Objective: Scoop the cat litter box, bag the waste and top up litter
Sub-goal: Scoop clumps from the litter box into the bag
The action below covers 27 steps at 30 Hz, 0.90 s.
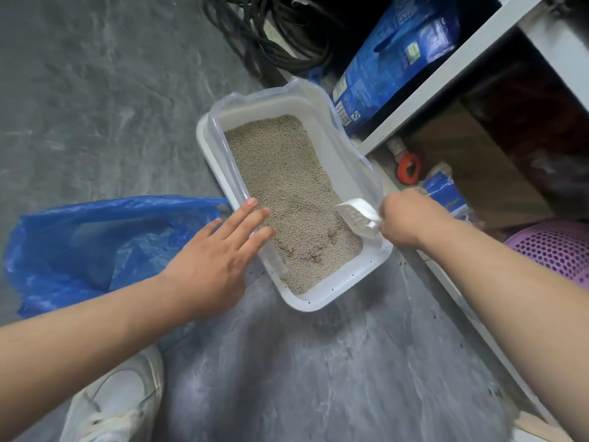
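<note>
A white litter box [331,295] with a clear plastic rim stands on the grey floor, filled with beige litter [287,186]. My right hand [406,218] grips the handle of a white slotted scoop [357,215] whose head lies over the litter at the box's right side. My left hand [220,250] is flat with straight fingers, resting on the box's left rim, fingertips over the litter. A blue plastic bag [95,247] lies open on the floor just left of the box. A blue litter sack [389,59] leans behind the box.
A white shelf frame [446,78] runs along the right, with a cardboard box [471,161], a red-capped item [409,167] and a small blue packet [444,196] under it. A purple perforated basket [554,250] sits at right. Black cables [274,36] are coiled at the back. My white shoe [118,400] is at bottom left.
</note>
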### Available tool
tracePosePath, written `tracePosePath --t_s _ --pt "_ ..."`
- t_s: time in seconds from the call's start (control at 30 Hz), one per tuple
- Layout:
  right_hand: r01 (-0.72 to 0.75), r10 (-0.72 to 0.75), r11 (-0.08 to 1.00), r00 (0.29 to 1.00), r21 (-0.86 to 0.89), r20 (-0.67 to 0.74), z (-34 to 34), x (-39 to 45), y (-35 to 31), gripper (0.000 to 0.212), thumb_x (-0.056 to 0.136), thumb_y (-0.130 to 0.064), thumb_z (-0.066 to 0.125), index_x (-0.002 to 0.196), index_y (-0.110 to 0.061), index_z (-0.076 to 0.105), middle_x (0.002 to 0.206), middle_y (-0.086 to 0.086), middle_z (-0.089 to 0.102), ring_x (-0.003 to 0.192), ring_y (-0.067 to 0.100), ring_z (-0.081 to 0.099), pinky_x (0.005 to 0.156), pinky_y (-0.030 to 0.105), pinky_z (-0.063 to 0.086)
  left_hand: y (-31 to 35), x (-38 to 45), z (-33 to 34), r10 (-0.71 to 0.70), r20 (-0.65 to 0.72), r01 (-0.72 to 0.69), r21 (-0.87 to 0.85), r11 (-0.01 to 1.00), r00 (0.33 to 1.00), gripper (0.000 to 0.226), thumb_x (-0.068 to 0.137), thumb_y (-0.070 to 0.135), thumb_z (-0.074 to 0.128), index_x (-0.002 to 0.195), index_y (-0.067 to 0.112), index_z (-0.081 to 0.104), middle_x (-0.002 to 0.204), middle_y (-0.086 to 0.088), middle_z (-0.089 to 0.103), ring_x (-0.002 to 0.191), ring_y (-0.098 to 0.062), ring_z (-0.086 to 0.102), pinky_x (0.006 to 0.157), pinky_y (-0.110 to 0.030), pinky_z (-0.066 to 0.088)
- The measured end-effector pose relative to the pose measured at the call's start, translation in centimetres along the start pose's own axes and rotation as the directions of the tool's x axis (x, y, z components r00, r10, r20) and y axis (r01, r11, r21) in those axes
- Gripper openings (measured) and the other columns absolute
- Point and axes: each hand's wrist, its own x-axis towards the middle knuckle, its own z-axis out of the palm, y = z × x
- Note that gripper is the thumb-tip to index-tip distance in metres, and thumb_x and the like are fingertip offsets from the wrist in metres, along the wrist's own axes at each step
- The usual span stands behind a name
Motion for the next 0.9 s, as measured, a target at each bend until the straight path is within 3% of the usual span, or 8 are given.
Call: tracePosePath --t_s 0.1,0.2,0.3,0.4,0.6,0.9 --pt "0.019 -0.024 0.998 0.997 0.067 0.074 1.8 -0.2 -0.3 0.018 0.088 -0.017 0.057 0.102 -0.013 0.067 0.094 0.011 0.060 0.084 0.032 0.061 0.079 0.036 0.057 0.0 0.0 0.0 0.002 0.001 -0.002 -0.006 1.000 1.000 0.084 0.068 0.012 0.060 0.149 0.017 0.038 0.165 -0.007 0.025 0.157 -0.027 0.009 0.107 -0.057 0.044" --pt "-0.010 -0.010 0.988 0.992 0.154 0.128 1.8 -0.5 -0.4 0.011 0.085 -0.012 0.058 0.079 -0.011 0.067 0.082 0.014 0.069 0.070 0.033 0.066 0.064 0.036 0.059 0.0 -0.1 0.0 0.004 0.001 -0.004 0.001 1.000 1.000 0.084 0.069 0.012 0.061 0.149 0.016 0.039 0.166 -0.007 0.025 0.157 -0.027 0.009 0.107 -0.057 0.044" --pt "-0.096 0.000 0.922 0.969 0.376 0.246 1.4 -0.6 0.2 0.020 0.089 -0.011 0.058 0.088 -0.001 0.075 0.077 0.017 0.075 0.052 0.030 0.067 0.049 0.036 0.061 -0.1 -0.2 0.1 0.000 0.004 0.000 0.004 1.000 1.000 0.082 0.071 0.012 0.058 0.150 0.016 0.036 0.167 -0.008 0.023 0.157 -0.027 0.007 0.108 -0.056 0.043" --pt "-0.173 -0.012 0.816 0.949 0.552 0.316 1.7 -1.2 0.2 0.022 0.090 -0.011 0.059 0.094 0.006 0.072 0.083 0.022 0.075 0.045 0.025 0.054 0.041 0.024 0.046 -0.1 -0.2 0.1 0.004 0.008 -0.005 0.004 1.000 1.000 0.083 0.070 0.013 0.058 0.149 0.016 0.035 0.166 -0.009 0.024 0.157 -0.028 0.010 0.109 -0.056 0.044" --pt "-0.331 0.028 0.665 0.906 0.670 0.421 2.8 -1.0 0.7 0.020 0.092 -0.011 0.059 0.101 0.006 0.066 0.075 0.017 0.071 0.039 0.015 0.047 0.036 0.019 0.036 -0.1 -0.4 -0.2 0.010 0.008 -0.010 0.011 1.000 1.000 0.081 0.071 0.012 0.052 0.150 0.014 0.037 0.166 -0.010 0.025 0.157 -0.029 0.010 0.109 -0.056 0.043" --pt "-0.479 -0.072 0.519 0.801 0.708 0.594 4.7 -2.1 0.4 0.023 0.100 -0.017 0.057 0.109 0.002 0.067 0.081 0.013 0.071 0.043 0.012 0.051 0.037 0.021 0.040 -0.1 -0.5 -0.2 -0.005 0.033 0.004 0.004 1.000 0.999 0.079 0.073 0.014 0.054 0.150 0.013 0.036 0.166 -0.009 0.023 0.157 -0.027 0.005 0.112 -0.054 0.041"
